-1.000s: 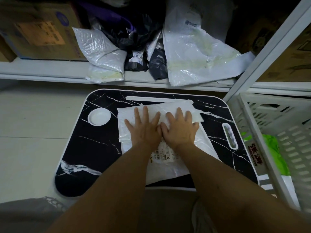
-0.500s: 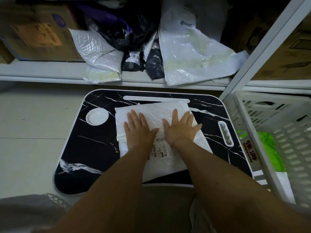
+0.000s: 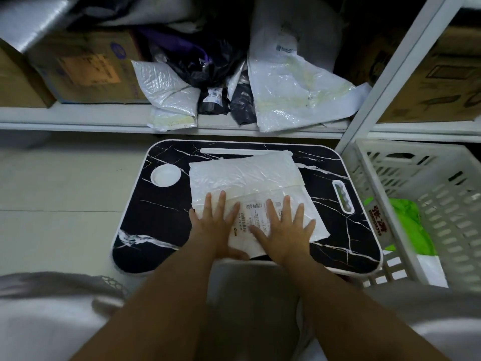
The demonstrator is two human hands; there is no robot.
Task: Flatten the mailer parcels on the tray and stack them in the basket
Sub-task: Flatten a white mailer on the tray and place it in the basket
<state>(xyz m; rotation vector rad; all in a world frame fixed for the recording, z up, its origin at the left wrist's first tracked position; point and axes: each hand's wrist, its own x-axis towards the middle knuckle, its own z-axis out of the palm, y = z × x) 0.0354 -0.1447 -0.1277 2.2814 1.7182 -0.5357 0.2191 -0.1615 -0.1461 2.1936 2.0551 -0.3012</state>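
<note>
Two flat hands press a white mailer on a black marble-pattern tray.

The rounded black tray with white veining sits on a pale tiled floor, just in front of a white metal shelf carrying brown cardboard boxes and crumpled white and black plastic bags. Right of the tray stands a white slatted plastic basket with a bright green mailer inside. On the tray lies the white plastic mailer parcel, label side up. The left hand and right hand both lie on its near half, fingers straight and spread, palms down, the printed label between them.
</note>
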